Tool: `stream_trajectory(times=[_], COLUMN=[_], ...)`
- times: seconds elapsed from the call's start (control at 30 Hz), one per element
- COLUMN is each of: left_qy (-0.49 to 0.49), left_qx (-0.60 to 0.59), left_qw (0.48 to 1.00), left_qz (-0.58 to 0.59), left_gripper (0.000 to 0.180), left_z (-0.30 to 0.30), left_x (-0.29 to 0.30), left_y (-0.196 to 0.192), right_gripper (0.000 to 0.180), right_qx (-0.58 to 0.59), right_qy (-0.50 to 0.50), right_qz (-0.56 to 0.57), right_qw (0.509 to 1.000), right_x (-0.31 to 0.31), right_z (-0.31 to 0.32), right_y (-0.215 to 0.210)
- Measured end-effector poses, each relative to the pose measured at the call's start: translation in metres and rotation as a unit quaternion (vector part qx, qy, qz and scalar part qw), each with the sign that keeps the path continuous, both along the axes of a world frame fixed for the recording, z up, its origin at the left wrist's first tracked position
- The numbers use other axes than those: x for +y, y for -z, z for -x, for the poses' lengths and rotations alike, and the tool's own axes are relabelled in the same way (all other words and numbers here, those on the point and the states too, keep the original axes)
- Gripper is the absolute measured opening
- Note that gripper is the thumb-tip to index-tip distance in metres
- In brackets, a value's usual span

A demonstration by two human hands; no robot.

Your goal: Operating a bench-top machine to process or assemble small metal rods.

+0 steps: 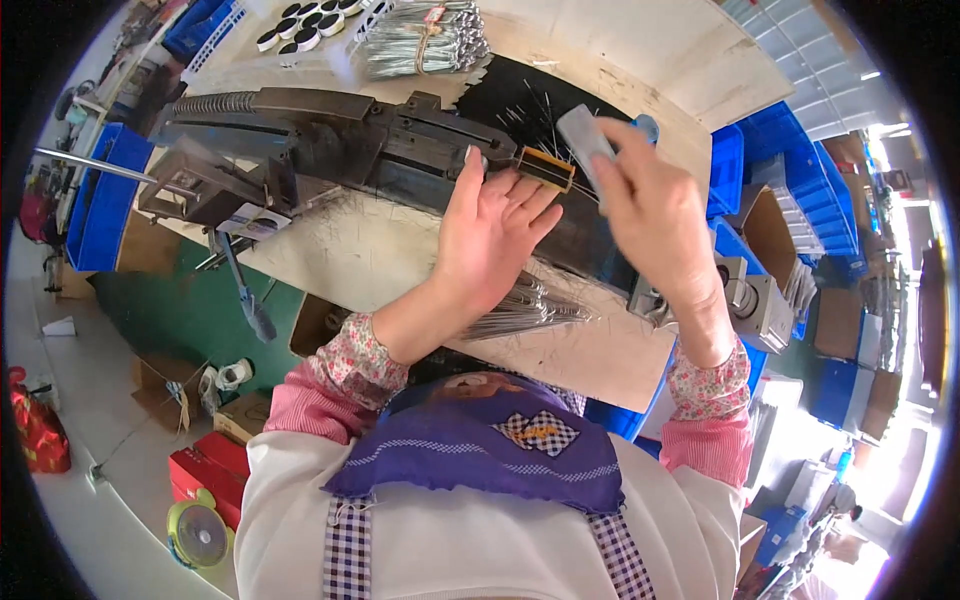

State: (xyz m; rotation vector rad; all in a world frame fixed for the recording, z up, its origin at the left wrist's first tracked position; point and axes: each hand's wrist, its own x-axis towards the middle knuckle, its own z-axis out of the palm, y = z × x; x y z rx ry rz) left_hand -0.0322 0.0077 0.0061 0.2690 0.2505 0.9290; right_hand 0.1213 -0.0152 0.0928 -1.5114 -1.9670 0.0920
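the left hand lies flat, fingers spread, against the small yellow-edged block at its fingertips on the desk. the right hand pinches a grey flat piece. loose wire pins beyond the fingers could prick or scatter.

Cardboard boxes: brown open carton under the desk edge at left, small tan box below it, another brown one on the floor further left. Red flat packages beside them. Open brown carton at right among blue bins.
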Motion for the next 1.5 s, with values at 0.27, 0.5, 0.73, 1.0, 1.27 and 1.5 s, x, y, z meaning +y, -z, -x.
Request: stream_trajectory(times=[0.27,0.5,0.73,1.0,1.27,1.5], left_qy=[0.003,0.038,-0.032,0.073,-0.213,-0.219], left_qx=[0.032,0.110,0.147,0.233,0.959,0.946], left_qw=[0.999,0.993,0.988,0.927,0.179,0.215], left_qz=[0.021,-0.013,0.023,-0.285,-0.057,-0.107], left_gripper=[0.057,0.051,0.026,0.064,0.095,0.080], left_z=[0.003,0.000,-0.025,0.074,0.356,0.290], left_x=[0.002,0.008,-0.024,-0.068,-0.067,-0.067], left_y=[-0.012,-0.018,0.021,-0.002,0.059,0.067], right_gripper=[0.043,0.016,0.015,0.014,0.022,0.014], right_qx=[-0.248,-0.287,-0.124,-0.107,0.153,0.245], right_qy=[-0.014,-0.018,-0.057,-0.144,-0.089,0.064], right_qz=[0.078,-0.014,0.235,0.231,0.210,0.143], right_qw=[0.965,0.958,0.962,0.956,0.961,0.957], right_x=[-0.005,-0.009,-0.087,-0.080,-0.083,-0.097], right_z=[0.019,0.006,-0.009,-0.011,-0.023,-0.035], right_y=[0.006,0.019,0.085,0.126,0.108,0.071])
